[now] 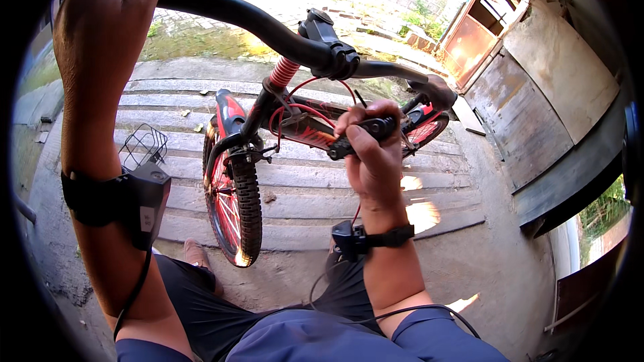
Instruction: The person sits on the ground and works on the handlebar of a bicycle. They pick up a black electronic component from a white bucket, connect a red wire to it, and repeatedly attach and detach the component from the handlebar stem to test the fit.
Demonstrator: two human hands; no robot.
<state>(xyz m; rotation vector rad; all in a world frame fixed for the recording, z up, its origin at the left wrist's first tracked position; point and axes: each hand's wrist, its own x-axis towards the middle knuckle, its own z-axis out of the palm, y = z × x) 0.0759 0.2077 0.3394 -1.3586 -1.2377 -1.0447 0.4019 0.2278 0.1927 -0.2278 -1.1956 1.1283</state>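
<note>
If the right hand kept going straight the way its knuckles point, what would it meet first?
Probably the handlebar: the right hand, closed on a black brake lever, points up toward the bar just above it. Depth is unclear.

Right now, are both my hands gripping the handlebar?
No, only the left hand grips the handlebar; the right hand holds a black brake lever below it.

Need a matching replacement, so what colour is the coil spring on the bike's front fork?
Red, on the coil spring just under the black handlebar; head view.
</note>
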